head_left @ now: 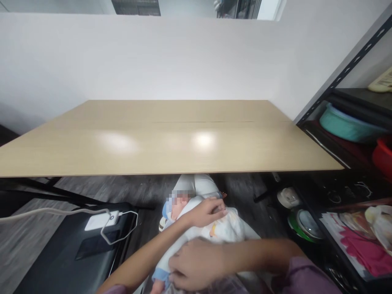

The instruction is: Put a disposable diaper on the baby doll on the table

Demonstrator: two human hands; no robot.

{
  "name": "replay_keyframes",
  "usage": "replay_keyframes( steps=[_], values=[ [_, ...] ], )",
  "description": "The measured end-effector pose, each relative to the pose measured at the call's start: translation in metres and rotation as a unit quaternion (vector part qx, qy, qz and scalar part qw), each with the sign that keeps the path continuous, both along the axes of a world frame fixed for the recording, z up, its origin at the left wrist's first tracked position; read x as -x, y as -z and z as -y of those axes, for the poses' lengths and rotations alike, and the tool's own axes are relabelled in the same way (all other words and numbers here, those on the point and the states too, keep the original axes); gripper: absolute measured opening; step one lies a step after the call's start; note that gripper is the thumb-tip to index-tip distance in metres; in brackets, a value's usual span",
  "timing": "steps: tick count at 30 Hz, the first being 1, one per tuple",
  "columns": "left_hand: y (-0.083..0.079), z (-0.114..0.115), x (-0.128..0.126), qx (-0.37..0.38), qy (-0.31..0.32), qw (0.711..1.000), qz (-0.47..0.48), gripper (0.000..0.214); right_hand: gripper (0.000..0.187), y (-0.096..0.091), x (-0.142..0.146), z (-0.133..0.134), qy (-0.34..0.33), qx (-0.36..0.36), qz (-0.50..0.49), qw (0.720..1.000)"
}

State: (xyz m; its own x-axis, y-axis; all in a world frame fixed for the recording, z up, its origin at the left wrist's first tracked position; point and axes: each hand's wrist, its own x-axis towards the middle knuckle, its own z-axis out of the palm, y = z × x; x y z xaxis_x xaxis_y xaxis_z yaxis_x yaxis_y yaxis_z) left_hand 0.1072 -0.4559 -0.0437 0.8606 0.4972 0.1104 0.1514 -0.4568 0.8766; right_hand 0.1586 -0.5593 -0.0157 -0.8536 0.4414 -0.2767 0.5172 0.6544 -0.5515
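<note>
A baby doll (214,226) in a white printed suit with blue cuffs lies on my lap, below the edge of the light wooden table (165,134). My left hand (208,212) rests curled on the doll's chest, near its head. My right hand (196,263) presses on the doll's lower body, with its fingers bent against the white cloth.
A white power bank (101,220) with a looped white cable lies on a black surface at my left. A dark metal shelf (346,73) at my right holds a teal bowl (346,124), a red container (382,157), lids and packets. A white wall stands behind the table.
</note>
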Motion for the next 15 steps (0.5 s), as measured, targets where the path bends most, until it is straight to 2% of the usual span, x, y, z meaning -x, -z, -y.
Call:
replay_keyframes(
  steps=[3,5,7,11,15],
  values=[
    [0.003,0.001,0.002,-0.007,0.003,1.0,0.004,0.046,0.042,0.001,0.03,-0.018,-0.065,0.04,0.051,0.996],
    [0.004,0.002,0.005,-0.009,0.0,1.0,0.006,0.045,0.054,0.008,0.046,-0.027,-0.104,0.064,0.063,0.99],
    [0.004,0.004,0.008,-0.011,-0.005,1.0,0.002,0.045,0.057,0.018,0.054,-0.031,-0.114,0.048,0.056,0.991],
    [0.003,0.008,0.012,-0.025,-0.008,1.0,-0.016,0.047,0.046,0.035,0.038,-0.028,-0.089,0.019,0.002,0.996],
    [0.002,0.011,0.012,-0.055,-0.001,0.998,-0.014,0.045,0.023,0.041,0.009,-0.025,-0.032,0.052,-0.076,0.995]
  ],
)
